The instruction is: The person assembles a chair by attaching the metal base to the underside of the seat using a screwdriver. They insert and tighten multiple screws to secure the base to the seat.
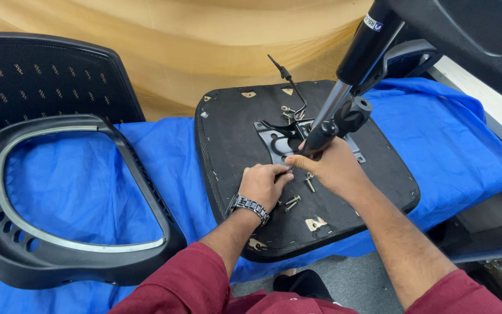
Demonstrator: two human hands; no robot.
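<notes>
The gas-lift cylinder (344,87), black above and chrome below, stood tilted over the upturned black seat base (233,145) on the blue cloth (448,134). The right hand (332,168) was clenched around its lower end. The left hand (261,183) pinched something small beside it. Loose bolts (293,202) lay near; a black backrest frame (59,203) sat well apart.

Chair base (466,29) cut off top right

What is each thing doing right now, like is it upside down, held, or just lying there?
Seat pan: upside down on the blue cloth.
Gas cylinder: tilted, lower end gripped by right hand.
Left hand: fingertips pinched beside the plate.
Metal plate: flat on the seat pan.
Bolts: loose.
Backrest frame: lying flat.
</notes>
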